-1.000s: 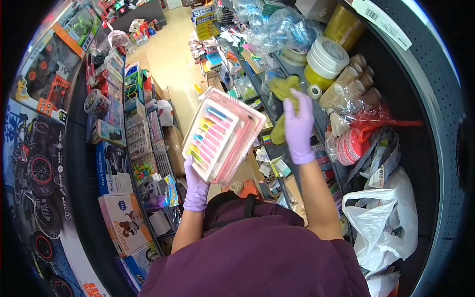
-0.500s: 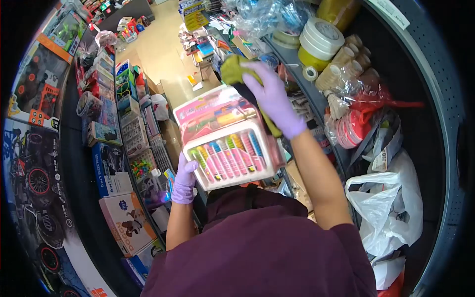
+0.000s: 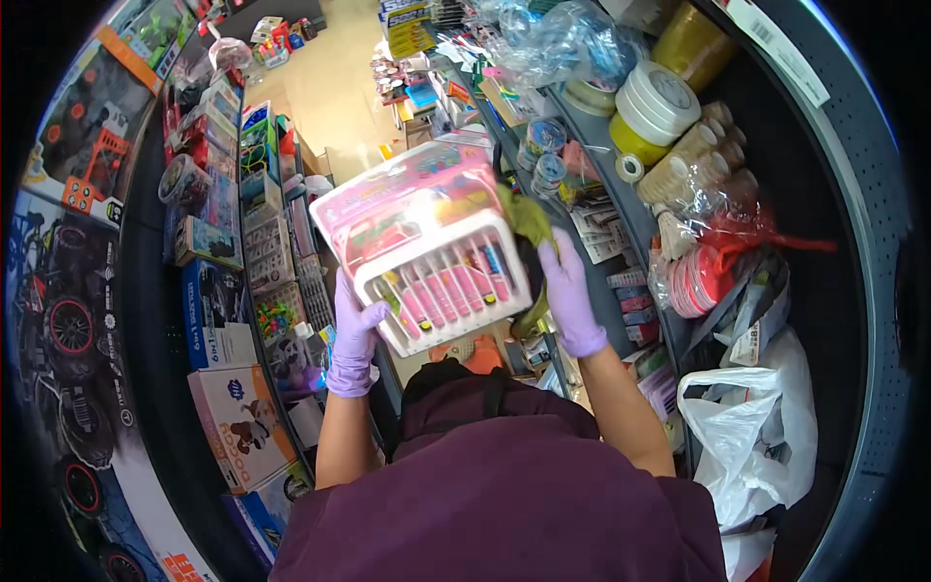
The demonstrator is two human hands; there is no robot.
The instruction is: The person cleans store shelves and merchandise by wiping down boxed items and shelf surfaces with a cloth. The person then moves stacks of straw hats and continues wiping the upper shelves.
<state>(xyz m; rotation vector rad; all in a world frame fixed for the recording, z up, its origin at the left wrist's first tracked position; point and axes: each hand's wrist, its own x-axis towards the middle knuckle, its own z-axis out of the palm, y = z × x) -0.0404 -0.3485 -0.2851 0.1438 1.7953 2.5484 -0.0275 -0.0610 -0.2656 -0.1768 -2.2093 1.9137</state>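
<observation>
A pink-and-white plastic art set case (image 3: 427, 242) is held tilted in front of my chest. Coloured sticks, crayons or pens, stand in a row behind its clear front window. My left hand (image 3: 355, 325), in a purple glove, grips its left side with the thumb at the lower front edge. At the opposite side, my right hand (image 3: 572, 301), gloved in the same purple, holds an olive-green cloth (image 3: 529, 221) against the case. Part of the cloth is hidden behind the case.
On the right shelf are stacked tape rolls (image 3: 658, 102), paper cups (image 3: 698, 160) and a white plastic bag (image 3: 732, 417). Boxed toys, among them a puppy box (image 3: 242, 427), line the left shelf. A narrow aisle floor (image 3: 335, 78) runs ahead between them.
My right hand and the cloth have come down from the top of the case to its right side. The case has shifted slightly left and up.
</observation>
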